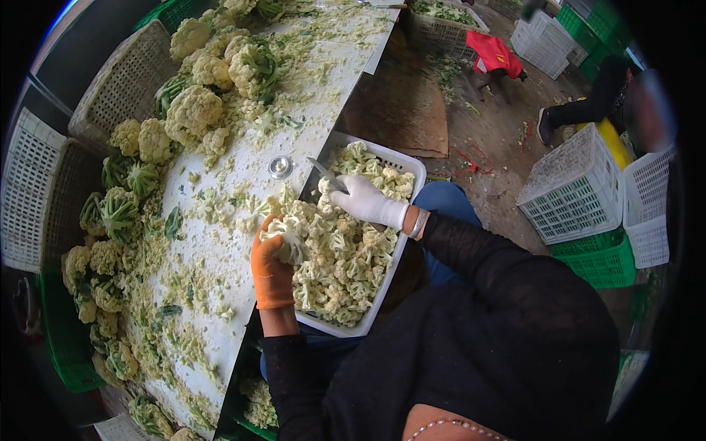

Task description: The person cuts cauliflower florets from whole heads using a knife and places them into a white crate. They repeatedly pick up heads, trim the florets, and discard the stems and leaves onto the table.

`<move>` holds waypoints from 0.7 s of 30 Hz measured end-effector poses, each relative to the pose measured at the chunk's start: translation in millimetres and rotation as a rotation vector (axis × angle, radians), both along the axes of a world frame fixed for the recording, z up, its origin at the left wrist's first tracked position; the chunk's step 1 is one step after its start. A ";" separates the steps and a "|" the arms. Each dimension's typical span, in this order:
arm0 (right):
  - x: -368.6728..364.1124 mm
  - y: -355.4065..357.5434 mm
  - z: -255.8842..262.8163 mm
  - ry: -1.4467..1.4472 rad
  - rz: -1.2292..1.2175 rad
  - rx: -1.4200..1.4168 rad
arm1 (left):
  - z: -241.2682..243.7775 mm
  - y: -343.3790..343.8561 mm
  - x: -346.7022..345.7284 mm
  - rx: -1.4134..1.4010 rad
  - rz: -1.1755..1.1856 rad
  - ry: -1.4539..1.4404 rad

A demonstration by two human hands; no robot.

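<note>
My left hand [274,267], in an orange glove, grips a partly cut cauliflower head [288,240] with its pale stem side showing. It is above the left rim of a white plastic crate [380,308] that sits before me, against the table edge. Cauliflower florets [342,264] fill the crate. In a white knit glove, my right hand [367,201] holds a knife [326,173] over the crate, its blade pointing up and left. The fingers hide most of the knife's handle. Blade and held cauliflower are apart.
Whole cauliflowers [194,114] line the far side of the metal table [242,297], which is strewn with crumbs and leaf scraps. A small round metal dish [280,167] stands near its edge. Stacked crates [573,187], a red cloth [495,53] on a stool and another person's leg [579,102] are at right.
</note>
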State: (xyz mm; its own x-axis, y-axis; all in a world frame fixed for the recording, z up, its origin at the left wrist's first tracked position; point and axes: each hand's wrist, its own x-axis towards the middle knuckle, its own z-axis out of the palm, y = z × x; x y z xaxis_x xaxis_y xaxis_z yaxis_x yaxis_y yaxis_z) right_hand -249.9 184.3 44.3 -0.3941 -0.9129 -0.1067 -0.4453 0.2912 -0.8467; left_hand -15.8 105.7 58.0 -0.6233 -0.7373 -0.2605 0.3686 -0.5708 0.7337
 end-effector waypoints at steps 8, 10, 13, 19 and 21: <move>-9.0 -2.4 -23.3 0.088 -0.029 -0.022 | -3.6 2.5 -14.1 0.112 0.129 0.125; -5.8 1.3 -20.1 0.167 -0.005 -0.002 | -3.4 3.2 -11.3 0.066 0.143 0.166; -4.4 8.6 -3.7 0.296 -0.016 0.083 | 4.7 6.4 -17.8 0.093 0.236 0.154; 26.5 27.9 44.3 -0.384 0.124 -0.122 | 12.8 9.5 -10.9 0.085 0.230 0.121; 38.4 51.6 11.1 -0.283 0.116 0.026 | 12.8 4.6 -14.9 0.115 0.246 0.155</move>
State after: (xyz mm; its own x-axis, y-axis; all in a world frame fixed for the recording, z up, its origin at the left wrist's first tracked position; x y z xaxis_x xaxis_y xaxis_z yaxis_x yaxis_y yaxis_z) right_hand -211.5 235.9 55.4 -0.2381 -0.9456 -0.2218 -0.2242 0.2757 -0.9347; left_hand -30.7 110.3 70.8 -0.4683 -0.8423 -0.2669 0.6085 -0.5265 0.5938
